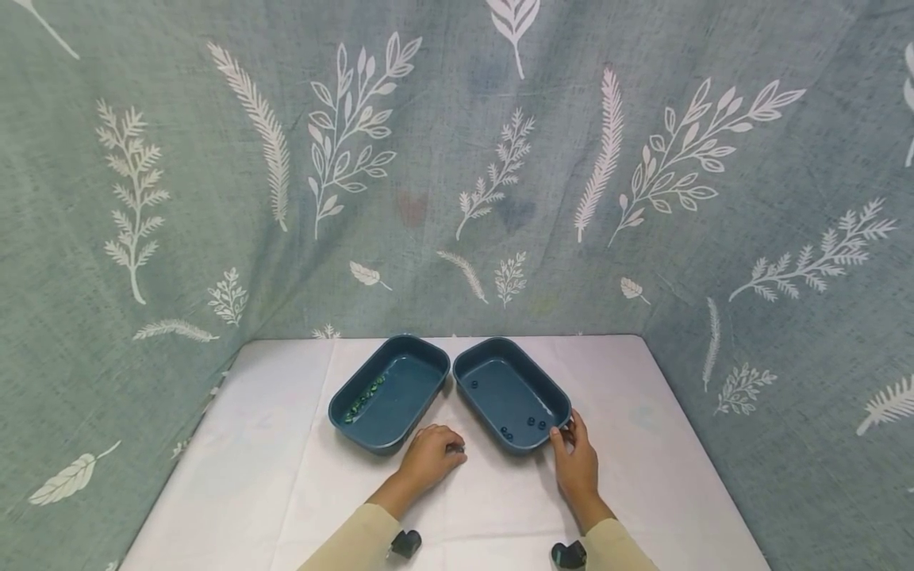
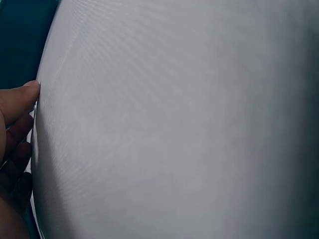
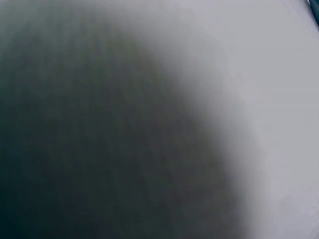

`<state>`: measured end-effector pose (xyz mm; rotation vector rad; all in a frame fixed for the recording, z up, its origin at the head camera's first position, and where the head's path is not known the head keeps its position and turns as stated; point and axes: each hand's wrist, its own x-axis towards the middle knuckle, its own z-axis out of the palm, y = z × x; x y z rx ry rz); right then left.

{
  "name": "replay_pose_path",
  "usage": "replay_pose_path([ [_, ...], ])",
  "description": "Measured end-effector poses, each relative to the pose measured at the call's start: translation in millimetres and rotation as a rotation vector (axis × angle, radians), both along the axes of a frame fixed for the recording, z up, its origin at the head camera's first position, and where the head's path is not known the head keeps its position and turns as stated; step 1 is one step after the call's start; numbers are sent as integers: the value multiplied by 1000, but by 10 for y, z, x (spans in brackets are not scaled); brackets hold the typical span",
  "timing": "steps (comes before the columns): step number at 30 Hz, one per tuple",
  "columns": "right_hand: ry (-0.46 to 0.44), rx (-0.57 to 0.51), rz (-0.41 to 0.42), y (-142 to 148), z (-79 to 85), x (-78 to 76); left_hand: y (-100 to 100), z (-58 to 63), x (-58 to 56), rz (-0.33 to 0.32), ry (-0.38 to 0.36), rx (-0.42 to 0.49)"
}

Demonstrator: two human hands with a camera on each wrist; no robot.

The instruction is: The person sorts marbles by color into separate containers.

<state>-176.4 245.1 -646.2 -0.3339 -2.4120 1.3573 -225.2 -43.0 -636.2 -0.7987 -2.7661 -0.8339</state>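
In the head view two dark teal trays stand on the white cloth, angled apart towards the front. Several small green pieces (image 1: 365, 399) line the left side of the left tray (image 1: 410, 403). A few small dark ring-like pieces (image 1: 535, 423) lie scattered in the right tray (image 1: 493, 394). My right hand (image 1: 577, 464) grips that tray's near right corner, thumb at the rim. Between the trays' near ends, my left hand (image 1: 428, 458) has curled fingers around a small dark piece (image 1: 455, 449), mostly hidden. The left wrist view shows its thumb (image 2: 20, 99) and bent fingers.
A white cloth (image 1: 485, 515) covers the table. Patterned grey-green fabric (image 1: 428, 277) rises behind and along both sides. Dark wrist devices (image 1: 407, 543) show at the sleeves. Blurred dark fabric fills much of the right wrist view.
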Motion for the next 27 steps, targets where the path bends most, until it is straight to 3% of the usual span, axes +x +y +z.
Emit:
replay_pose_path([
  [15, -19, 0, 5, -5, 29, 19, -57, -14, 5, -4, 27, -9],
  [27, -10, 0, 9, 4, -27, 1, -138, 45, 44, -11, 88, 59],
])
